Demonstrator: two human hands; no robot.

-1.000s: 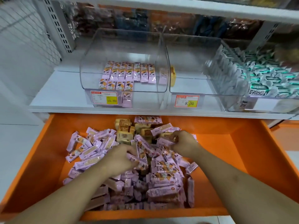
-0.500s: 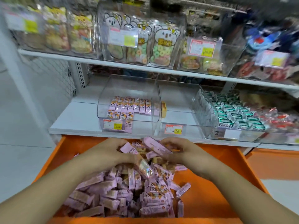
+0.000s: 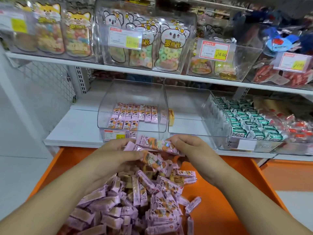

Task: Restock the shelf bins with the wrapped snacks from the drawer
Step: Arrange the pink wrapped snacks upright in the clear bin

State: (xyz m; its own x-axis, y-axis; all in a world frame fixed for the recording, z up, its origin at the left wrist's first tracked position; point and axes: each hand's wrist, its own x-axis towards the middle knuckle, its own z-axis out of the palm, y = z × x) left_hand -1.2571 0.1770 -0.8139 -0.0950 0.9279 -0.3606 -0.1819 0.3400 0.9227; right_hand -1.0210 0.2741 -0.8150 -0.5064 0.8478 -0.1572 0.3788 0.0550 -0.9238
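A heap of pink wrapped snacks (image 3: 135, 200) fills the orange drawer (image 3: 220, 192) below me. My left hand (image 3: 115, 156) and my right hand (image 3: 189, 148) are raised above the heap, close together, each gripping a bunch of pink wrapped snacks (image 3: 157, 150) between them. They hover just in front of the clear shelf bin (image 3: 132, 99), which holds two short rows of the same pink snacks (image 3: 133, 112) on its floor. The bin's price label is partly hidden behind my left hand.
To the right stands a clear bin (image 3: 186, 106) with one yellow snack (image 3: 171, 116), then a bin of green-and-white packets (image 3: 245, 122). The white shelf above (image 3: 135, 72) carries bins of candy bags. A mesh panel and grey floor lie left.
Both hands lifted out of the drawer heap with a bunch of pink snacks and rose toward the shelf bin. My view tilted up, bringing the upper shelf into sight.
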